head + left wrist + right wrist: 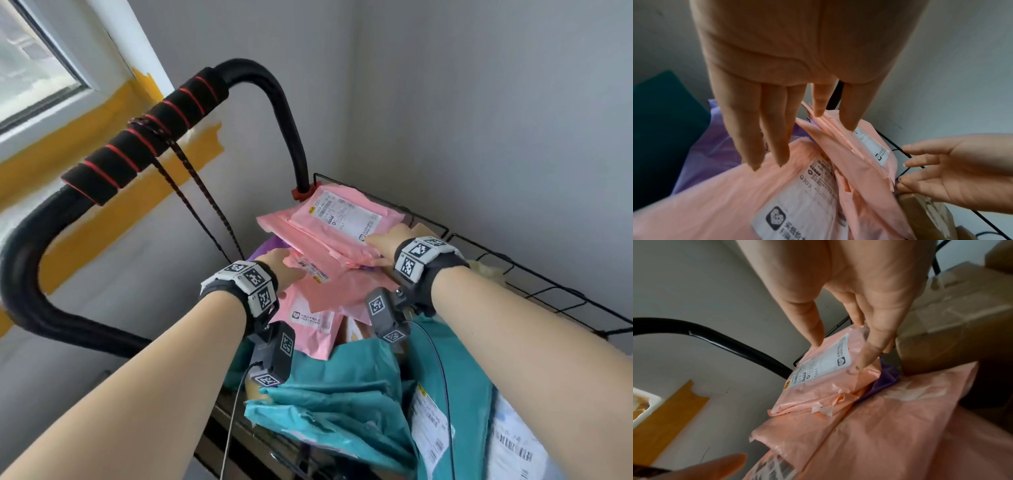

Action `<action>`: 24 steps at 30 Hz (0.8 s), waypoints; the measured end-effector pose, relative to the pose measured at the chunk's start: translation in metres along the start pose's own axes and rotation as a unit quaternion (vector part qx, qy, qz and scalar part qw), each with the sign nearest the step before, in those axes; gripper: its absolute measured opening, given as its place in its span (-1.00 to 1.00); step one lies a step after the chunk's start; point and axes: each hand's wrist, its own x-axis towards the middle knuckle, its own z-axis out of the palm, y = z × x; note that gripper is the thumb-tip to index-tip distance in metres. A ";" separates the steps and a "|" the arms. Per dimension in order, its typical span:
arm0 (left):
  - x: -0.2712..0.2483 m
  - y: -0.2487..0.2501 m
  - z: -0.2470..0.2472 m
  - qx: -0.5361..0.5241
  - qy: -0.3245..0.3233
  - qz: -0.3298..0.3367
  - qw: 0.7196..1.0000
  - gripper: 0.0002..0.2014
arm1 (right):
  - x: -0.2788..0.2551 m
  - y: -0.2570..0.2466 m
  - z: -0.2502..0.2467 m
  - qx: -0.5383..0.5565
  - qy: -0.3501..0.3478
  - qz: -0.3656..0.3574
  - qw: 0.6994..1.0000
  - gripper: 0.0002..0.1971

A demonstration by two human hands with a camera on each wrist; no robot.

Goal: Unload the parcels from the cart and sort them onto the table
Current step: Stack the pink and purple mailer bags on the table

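The right hand has its grip apart, straight fingers pressing the near corner of the small flat pink plastic mail bag with a white label. The left hand also has its grip apart, fingertips resting on the bigger crinkly pink bag just below. I think both hands are about to pick up the top bag; next they need to curl under its floppy edges and lift. The bags are thin, shiny and soft, so they may slide. They sit on the pile in the black wire cart, with a purple bag, wrinkled teal bags and a brown cardboard box near
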 end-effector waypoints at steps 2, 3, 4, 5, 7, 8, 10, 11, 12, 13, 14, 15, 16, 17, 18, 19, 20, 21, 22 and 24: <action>0.006 -0.001 0.004 -0.070 -0.010 -0.014 0.997 -0.42 | 0.012 -0.002 0.004 -0.032 -0.015 0.006 0.999 -0.81; 0.009 -0.001 0.006 -0.090 -0.011 -0.019 0.996 -0.42 | 0.017 -0.002 0.005 -0.035 -0.009 0.010 0.999 -0.76; 0.010 -0.001 0.009 -0.103 -0.010 -0.020 0.994 -0.43 | 0.022 -0.003 0.009 -0.026 -0.006 0.013 1.000 -0.69; 0.011 0.000 0.010 -0.112 -0.004 -0.021 0.993 -0.44 | 0.034 -0.002 0.013 -0.029 -0.002 0.012 0.999 -0.60; 0.011 0.003 0.011 -0.113 0.014 -0.018 0.993 -0.47 | 0.069 0.009 0.023 -0.070 0.005 0.023 0.997 -0.30; 0.011 0.004 0.011 -0.107 0.021 -0.016 0.994 -0.48 | 0.074 0.012 0.024 -0.087 0.003 0.027 0.996 -0.16; 0.007 0.006 0.011 -0.105 0.028 -0.015 0.994 -0.50 | 0.070 0.014 0.022 -0.063 0.016 0.038 0.997 -0.16; 0.005 0.007 0.010 -0.106 0.030 -0.015 0.994 -0.51 | 0.047 0.005 0.015 -0.047 0.020 0.042 0.998 -0.21; 0.002 0.007 0.010 -0.107 0.032 -0.015 0.994 -0.53 | 0.030 0.001 0.010 -0.032 0.017 0.051 0.998 -0.26; -0.002 0.007 0.009 -0.109 0.035 -0.013 0.993 -0.54 | 0.021 0.001 0.006 -0.011 0.015 0.060 0.998 -0.33; -0.007 0.008 0.007 -0.114 0.038 -0.012 0.993 -0.56 | 0.017 0.001 0.004 0.005 0.012 0.062 0.998 -0.40; -0.013 0.008 0.006 -0.123 0.043 -0.012 0.991 -0.57 | 0.013 0.002 0.002 0.031 0.011 0.065 0.997 -0.44; -0.019 0.008 0.004 -0.133 0.048 -0.012 0.990 -0.57 | 0.009 0.003 0.001 0.056 0.012 0.068 0.996 -0.45; -0.026 0.008 0.003 -0.141 0.054 -0.011 0.988 -0.57 | 0.003 0.003 0.001 0.091 0.012 0.070 0.993 -0.43; -0.034 0.007 0.002 -0.148 0.062 -0.008 0.987 -0.57 | -0.004 0.004 0.001 0.119 0.014 0.067 0.991 -0.42; -0.041 0.006 0.001 -0.153 0.070 -0.005 0.986 -0.58 | -0.006 0.005 0.003 0.143 0.018 0.066 0.987 -0.41; -0.049 0.004 0.000 -0.157 0.078 -0.002 0.985 -0.58 | -0.015 0.006 0.003 0.158 0.018 0.062 0.985 -0.43; -0.057 0.002 -0.001 -0.161 0.087 0.001 0.983 -0.57 | -0.023 0.007 0.003 0.177 0.016 0.059 0.982 -0.47; -0.065 -0.001 -0.002 -0.161 0.097 0.005 0.982 -0.57 | -0.030 0.008 0.003 0.186 0.014 0.054 0.981 -0.55; -0.082 -0.008 -0.005 -0.153 0.117 0.013 0.981 -0.55 | -0.047 0.010 0.001 0.202 0.010 0.041 0.978 -0.72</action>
